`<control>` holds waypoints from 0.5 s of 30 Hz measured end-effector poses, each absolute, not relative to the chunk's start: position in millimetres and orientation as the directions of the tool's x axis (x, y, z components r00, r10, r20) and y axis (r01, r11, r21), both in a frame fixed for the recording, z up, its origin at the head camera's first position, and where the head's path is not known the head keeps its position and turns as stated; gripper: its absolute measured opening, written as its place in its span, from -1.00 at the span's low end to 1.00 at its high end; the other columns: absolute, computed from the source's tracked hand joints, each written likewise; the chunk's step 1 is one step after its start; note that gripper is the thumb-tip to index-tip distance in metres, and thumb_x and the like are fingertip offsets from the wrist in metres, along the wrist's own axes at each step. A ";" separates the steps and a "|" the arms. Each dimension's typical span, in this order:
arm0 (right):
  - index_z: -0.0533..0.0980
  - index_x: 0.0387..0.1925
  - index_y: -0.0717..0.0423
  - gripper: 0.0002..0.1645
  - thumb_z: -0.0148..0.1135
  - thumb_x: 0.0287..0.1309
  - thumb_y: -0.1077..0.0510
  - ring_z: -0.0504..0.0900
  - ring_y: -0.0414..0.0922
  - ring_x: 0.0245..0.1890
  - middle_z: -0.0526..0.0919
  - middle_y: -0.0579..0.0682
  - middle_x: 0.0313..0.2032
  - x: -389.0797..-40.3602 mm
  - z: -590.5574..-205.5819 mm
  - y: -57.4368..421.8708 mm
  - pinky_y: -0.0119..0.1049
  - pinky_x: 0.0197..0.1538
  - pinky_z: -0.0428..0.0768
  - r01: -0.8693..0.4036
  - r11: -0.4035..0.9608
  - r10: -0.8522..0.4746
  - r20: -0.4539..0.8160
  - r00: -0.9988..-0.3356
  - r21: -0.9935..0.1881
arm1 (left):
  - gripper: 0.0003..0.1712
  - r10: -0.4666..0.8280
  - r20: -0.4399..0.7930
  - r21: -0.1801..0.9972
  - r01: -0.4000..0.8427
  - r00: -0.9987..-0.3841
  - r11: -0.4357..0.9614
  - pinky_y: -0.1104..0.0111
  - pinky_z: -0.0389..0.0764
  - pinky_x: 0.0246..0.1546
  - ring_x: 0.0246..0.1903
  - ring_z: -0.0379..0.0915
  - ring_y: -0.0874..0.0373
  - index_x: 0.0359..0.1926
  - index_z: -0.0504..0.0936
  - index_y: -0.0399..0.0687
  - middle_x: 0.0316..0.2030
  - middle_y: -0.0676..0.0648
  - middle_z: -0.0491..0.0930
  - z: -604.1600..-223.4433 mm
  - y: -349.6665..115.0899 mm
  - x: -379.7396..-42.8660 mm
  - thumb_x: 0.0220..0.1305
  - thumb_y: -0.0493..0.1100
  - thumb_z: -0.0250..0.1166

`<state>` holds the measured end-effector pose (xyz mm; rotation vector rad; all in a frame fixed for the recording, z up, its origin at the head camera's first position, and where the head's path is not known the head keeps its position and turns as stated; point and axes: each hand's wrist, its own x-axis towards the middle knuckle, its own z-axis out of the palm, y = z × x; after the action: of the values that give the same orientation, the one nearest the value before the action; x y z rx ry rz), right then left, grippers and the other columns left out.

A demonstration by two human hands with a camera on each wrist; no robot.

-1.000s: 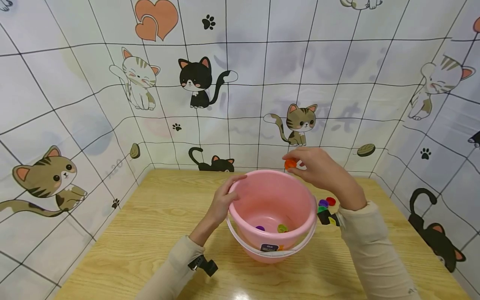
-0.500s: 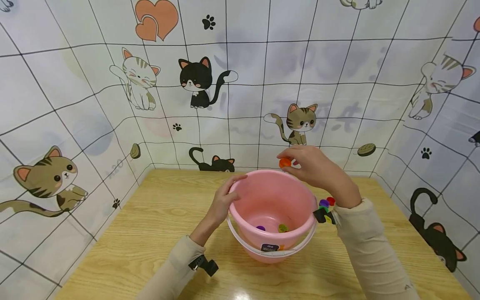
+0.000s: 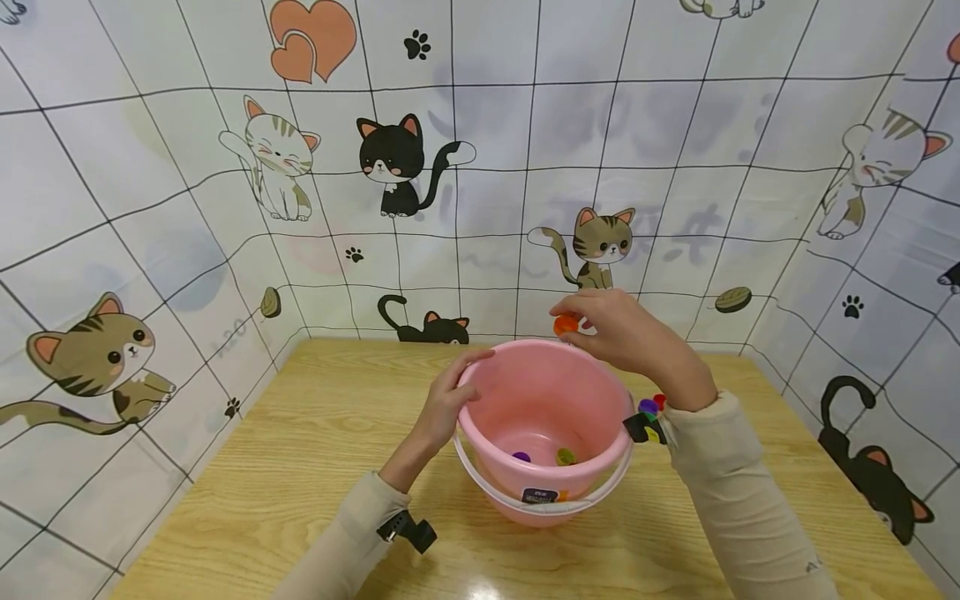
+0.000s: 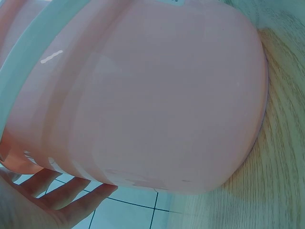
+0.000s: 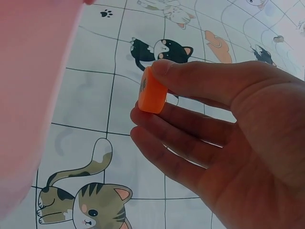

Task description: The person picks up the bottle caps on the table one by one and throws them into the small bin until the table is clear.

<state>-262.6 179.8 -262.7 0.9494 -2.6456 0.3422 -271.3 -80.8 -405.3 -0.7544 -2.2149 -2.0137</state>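
Note:
A pink bucket (image 3: 547,392) stands upright on the table, its white handle (image 3: 546,503) hanging down at the near side. My left hand (image 3: 441,402) grips the bucket's left rim, thumb at the inner side; in the left wrist view its fingers (image 4: 71,194) lie along the outer wall. Above the far right rim, my right hand (image 3: 618,329) pinches a small orange rounded piece (image 5: 153,91) between thumb and fingers; a dark mark shows on its face. Inside the bucket lie a purple piece (image 3: 521,457) and a yellow-green piece (image 3: 566,457).
On the wooden table (image 3: 337,450), right of the bucket, lie a purple piece (image 3: 648,407) and a red piece (image 3: 660,401), partly hidden by my right wrist. A white cat-patterned sheet (image 3: 495,208) surrounds the table's back and sides.
My right hand has moved slightly left with the orange piece, over the bucket's far rim. The left hand and the bucket have stayed where they were.

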 end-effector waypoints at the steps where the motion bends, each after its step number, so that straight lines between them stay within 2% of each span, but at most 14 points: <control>1: 0.59 -0.02 0.12 -0.62 0.34 0.09 0.15 0.64 -0.08 -0.15 0.70 -0.01 -0.13 -262.5 -262.5 179.5 -0.13 -0.09 0.62 -0.645 0.754 -0.573 0.359 -0.737 -0.120 | -0.31 0.314 0.358 0.922 0.387 -0.879 0.031 -0.17 0.56 -0.12 0.02 0.48 -0.15 0.25 0.46 0.09 0.18 -0.11 0.47 -405.3 -80.8 -271.3 0.03 -0.35 0.02; 9: 0.59 -0.02 0.12 -0.63 0.33 0.10 0.15 0.63 -0.04 -0.16 0.69 -0.01 -0.14 -263.1 -261.8 174.9 -0.15 -0.12 0.61 -0.652 0.749 -0.583 0.352 -0.732 -0.117 | -0.31 0.317 0.365 0.918 0.395 -0.875 0.033 -0.10 0.59 -0.13 0.02 0.47 -0.17 0.26 0.45 0.05 0.19 -0.15 0.46 -405.3 -81.0 -271.6 0.03 -0.36 0.02; 15: 0.59 -0.02 0.11 -0.63 0.33 0.10 0.13 0.63 -0.06 -0.15 0.69 -0.03 -0.14 -263.7 -261.3 173.0 -0.14 -0.11 0.60 -0.654 0.749 -0.590 0.340 -0.732 -0.109 | -0.31 0.320 0.356 0.923 0.383 -0.878 0.025 -0.15 0.58 -0.14 0.01 0.48 -0.20 0.27 0.45 0.05 0.18 -0.17 0.46 -406.4 -81.4 -271.8 0.03 -0.35 0.02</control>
<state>-263.7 173.0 -261.3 0.9699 -2.6642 0.3214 -271.8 -81.4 -406.4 -0.7608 -2.2143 -2.0219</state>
